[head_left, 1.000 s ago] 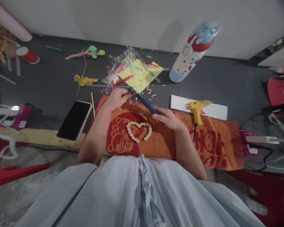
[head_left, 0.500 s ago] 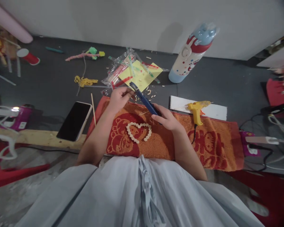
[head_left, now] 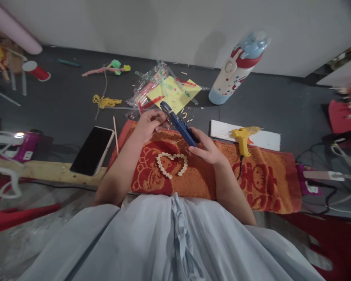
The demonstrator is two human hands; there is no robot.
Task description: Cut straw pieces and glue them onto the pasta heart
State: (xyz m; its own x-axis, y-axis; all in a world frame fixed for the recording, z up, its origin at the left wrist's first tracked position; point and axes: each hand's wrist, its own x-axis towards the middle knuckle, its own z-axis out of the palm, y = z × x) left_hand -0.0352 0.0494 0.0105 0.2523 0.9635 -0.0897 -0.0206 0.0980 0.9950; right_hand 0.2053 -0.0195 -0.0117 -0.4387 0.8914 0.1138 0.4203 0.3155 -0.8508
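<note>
On the left of the dark tabletop [head_left: 64, 93] lie one red spool [head_left: 40, 72], one bundle of yellow cord [head_left: 107, 102], one phone [head_left: 92, 150] and, just beside the phone, one thin stick [head_left: 116, 134]. The left hand [head_left: 152, 124] comes in over the orange towel [head_left: 199, 179], its forearm slanting up and inward, fingers curled near the upper end of the blue tool [head_left: 179, 125]; whether that grip pinches anything, I cannot tell. Below and between the two hands, one pale heart outline [head_left: 161, 167] lies on the towel, touched by neither grip (its lower point has a gap). Beyond the hands are one yellow sheet [head_left: 175, 102] and small offcuts [head_left: 185, 115], too many and too tiny to count. The right hand [head_left: 207, 147] reaches inward, its grip closed around the tool's lower end; the tool slants up and left from it. Farther right are one bottle [head_left: 226, 82], one yellow glue gun [head_left: 243, 140] and one white strip [head_left: 267, 138].
</note>
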